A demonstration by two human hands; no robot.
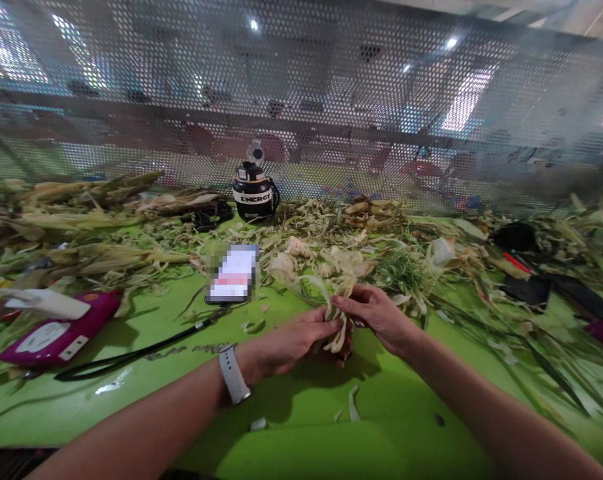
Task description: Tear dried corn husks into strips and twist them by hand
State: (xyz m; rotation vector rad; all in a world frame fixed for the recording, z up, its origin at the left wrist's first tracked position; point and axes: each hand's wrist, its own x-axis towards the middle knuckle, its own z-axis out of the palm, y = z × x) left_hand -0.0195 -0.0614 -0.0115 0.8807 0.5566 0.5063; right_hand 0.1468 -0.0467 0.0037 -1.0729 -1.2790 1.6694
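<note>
My left hand (309,337), with a white watch strap (233,375) at its wrist, is closed around a bunch of pale, twisted corn husk strips (337,340). From the right, my right hand (374,313) pinches the upper part of the same bunch between thumb and fingers. A loose husk strip (314,283) curves up and left out of the grip. Something dark reddish shows low in the bunch, mostly hidden, and I cannot make out what it is. Small husk scraps (354,403) lie on the green table (301,433) below my hands.
Behind the hands, husk and leaf scraps (321,220) are strewn before a perforated metal screen (301,87). A phone (233,272) on a black strap (146,353) lies left, beyond it a black bottle (254,193). A purple device (61,333) sits far left; long leaves (541,360) spread right.
</note>
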